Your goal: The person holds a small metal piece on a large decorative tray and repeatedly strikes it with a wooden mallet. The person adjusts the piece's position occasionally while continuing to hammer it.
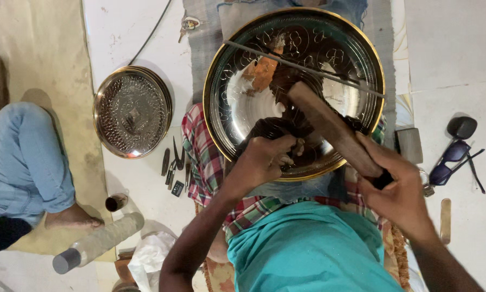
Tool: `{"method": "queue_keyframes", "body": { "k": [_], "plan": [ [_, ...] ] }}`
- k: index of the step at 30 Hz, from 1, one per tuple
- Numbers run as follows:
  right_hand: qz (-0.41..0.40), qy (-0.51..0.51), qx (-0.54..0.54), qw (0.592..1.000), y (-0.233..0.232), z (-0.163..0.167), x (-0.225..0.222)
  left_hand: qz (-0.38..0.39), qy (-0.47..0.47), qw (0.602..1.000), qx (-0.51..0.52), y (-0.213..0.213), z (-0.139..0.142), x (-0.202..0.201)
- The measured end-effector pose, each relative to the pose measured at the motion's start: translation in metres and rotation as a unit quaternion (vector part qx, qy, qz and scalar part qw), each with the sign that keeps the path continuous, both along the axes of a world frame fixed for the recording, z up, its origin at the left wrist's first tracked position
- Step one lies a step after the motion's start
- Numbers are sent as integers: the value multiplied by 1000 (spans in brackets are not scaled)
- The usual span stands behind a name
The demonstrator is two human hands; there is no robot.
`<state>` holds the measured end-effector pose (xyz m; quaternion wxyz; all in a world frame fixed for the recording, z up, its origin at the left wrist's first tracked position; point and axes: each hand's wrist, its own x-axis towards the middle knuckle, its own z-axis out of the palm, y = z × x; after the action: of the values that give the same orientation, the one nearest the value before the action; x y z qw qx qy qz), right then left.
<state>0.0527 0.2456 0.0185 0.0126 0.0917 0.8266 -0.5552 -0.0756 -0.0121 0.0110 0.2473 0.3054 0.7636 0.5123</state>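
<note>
A large round metal tray (362, 48) with a gold rim and engraved patterns rests on my lap. My left hand (264, 159) is closed around a small punch tool (298, 147) pressed against the tray's inner surface near its front edge. My right hand (399, 192) grips a thick wooden mallet (329, 127) that slants up-left over the tray. A thin straight rod (302, 66) lies across the tray's upper half.
A smaller engraved tray (132, 111) sits on the floor at left. Several small tools (175, 165) lie beside my checked cloth (199, 151). Sunglasses (453, 161) and a dark block (409, 145) lie at right. Another person's leg in jeans (26, 162) rests at far left, near a plastic bottle (99, 242).
</note>
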Motion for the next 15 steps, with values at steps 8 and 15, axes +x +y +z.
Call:
{"method": "queue_keyframes", "body": {
  "k": [8, 15],
  "plan": [
    [-162, 20, -42, 986, -41, -58, 75, -169, 109, 979, -32, 8, -8, -27],
    [-227, -88, 57, 968, -54, -46, 90, -230, 185, 950, -103, 15, -24, -36]
  ]
}}
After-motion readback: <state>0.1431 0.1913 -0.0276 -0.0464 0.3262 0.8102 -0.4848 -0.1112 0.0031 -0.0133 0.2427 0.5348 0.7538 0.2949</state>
